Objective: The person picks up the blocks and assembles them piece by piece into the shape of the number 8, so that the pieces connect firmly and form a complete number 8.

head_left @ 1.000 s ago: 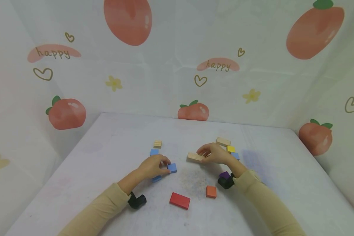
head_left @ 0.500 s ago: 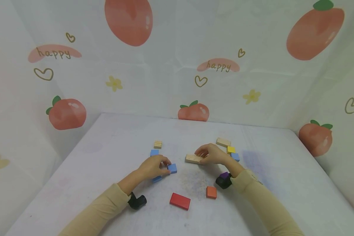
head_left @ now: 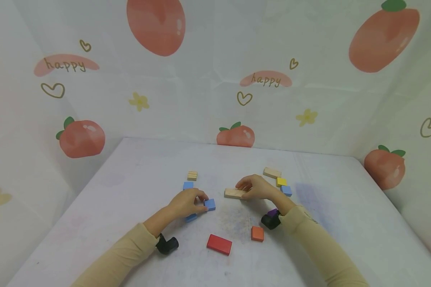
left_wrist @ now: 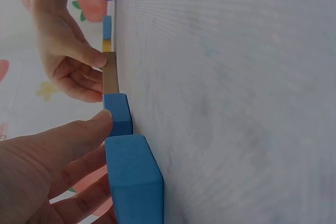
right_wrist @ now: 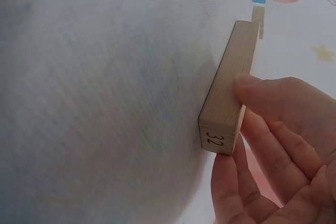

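My left hand (head_left: 186,202) pinches a small blue block (head_left: 210,204) near the middle of the table, thumb on its near side. In the left wrist view my thumb lies against this blue block (left_wrist: 118,114), and another blue block (left_wrist: 135,177) stands closer to the camera. Across from it, my right hand (head_left: 258,187) holds a long plain wooden block (head_left: 233,193) by its right part, its left end pointing towards the blue one. The right wrist view has the thumb on the wooden block's (right_wrist: 231,82) long face, with "32" marked on its end.
Near the front lie a red block (head_left: 219,244) and an orange block (head_left: 257,234). A purple block (head_left: 272,212) is partly behind the right wrist camera. Wooden (head_left: 271,172), yellow (head_left: 281,182) and blue (head_left: 286,191) blocks sit back right; a ridged wooden piece (head_left: 192,175) is back left.
My right hand has shifted slightly left with the wooden block, which has turned a little to lie straighter across the table. The left hand and its blue block have stayed put.
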Demonstrator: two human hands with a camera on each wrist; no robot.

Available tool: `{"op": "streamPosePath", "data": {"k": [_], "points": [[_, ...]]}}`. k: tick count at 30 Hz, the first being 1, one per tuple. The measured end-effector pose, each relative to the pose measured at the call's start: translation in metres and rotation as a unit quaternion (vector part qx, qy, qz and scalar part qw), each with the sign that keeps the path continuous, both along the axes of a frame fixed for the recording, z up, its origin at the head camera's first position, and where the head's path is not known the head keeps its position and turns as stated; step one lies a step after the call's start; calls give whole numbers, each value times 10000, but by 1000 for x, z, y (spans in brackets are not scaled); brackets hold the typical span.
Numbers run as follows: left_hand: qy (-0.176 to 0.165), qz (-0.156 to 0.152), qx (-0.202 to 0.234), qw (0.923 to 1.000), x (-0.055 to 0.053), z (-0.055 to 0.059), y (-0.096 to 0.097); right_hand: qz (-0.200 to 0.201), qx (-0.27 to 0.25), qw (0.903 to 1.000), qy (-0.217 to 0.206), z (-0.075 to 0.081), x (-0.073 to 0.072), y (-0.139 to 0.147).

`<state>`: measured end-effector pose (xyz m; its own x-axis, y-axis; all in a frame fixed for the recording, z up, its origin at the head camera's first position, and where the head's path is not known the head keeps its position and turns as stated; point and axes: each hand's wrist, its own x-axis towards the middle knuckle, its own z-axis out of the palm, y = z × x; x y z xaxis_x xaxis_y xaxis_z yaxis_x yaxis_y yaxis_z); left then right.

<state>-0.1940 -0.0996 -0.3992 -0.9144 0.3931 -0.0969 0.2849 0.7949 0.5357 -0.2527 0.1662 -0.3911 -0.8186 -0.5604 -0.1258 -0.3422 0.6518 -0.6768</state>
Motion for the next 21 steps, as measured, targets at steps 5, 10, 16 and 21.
{"op": "streamPosePath", "data": {"k": [5,10,16,21], "points": [[6,-12,-17,10000,1,2,0,-81,-39,9999,-64,1,1,2],[-48,5,-6,10000,1,2,0,-339,56,9993,-164,3,3,6],[-10,-53,5,10000,0,2,-1,-554,210,9978,-301,2,5,8],[-6,-18,12,10000,0,2,0,-642,285,9968,-372,1,5,8]]}}
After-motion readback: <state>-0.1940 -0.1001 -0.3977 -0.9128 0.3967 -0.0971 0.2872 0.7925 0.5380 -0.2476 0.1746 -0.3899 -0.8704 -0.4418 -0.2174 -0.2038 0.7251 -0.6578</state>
